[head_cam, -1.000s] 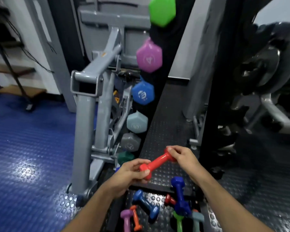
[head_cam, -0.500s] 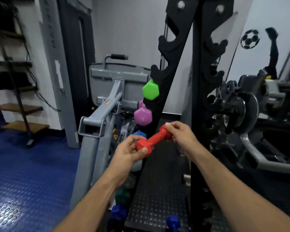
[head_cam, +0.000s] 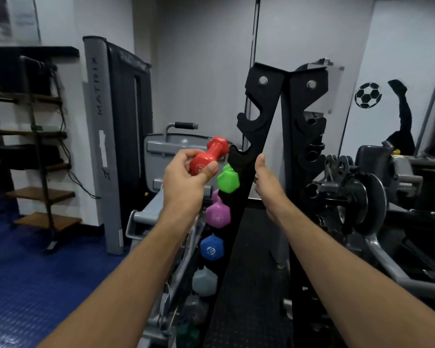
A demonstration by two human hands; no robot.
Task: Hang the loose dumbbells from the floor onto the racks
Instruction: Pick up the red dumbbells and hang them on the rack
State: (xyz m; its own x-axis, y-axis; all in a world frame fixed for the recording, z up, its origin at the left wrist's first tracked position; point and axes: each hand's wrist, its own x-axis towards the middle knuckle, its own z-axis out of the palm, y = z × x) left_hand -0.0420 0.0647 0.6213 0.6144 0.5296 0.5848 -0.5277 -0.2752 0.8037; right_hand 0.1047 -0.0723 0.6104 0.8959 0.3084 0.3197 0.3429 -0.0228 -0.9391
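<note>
My left hand (head_cam: 186,178) grips the near end of a small red dumbbell (head_cam: 209,154), whose far end points up and right toward a bare hook of the black upright rack (head_cam: 258,126). My right hand (head_cam: 268,184) is off the dumbbell, thumb up, resting against the rack's edge just right of that hook. Below the hook hang a green dumbbell (head_cam: 227,179), a purple one (head_cam: 217,214), a blue one (head_cam: 211,248) and several grey and dark ones further down. The rack's two top hooks hold nothing.
A grey weight machine (head_cam: 116,146) stands left of the rack, with a grey bench frame (head_cam: 158,146) behind my left hand. A second black rack upright (head_cam: 309,116) and a plate-loaded machine (head_cam: 362,197) fill the right. Wooden shelves (head_cam: 40,194) stand far left on blue flooring.
The red dumbbell rose from floor level to the upper rack hooks. My right hand let go of its far end and moved to the rack edge; only my left hand holds it now.
</note>
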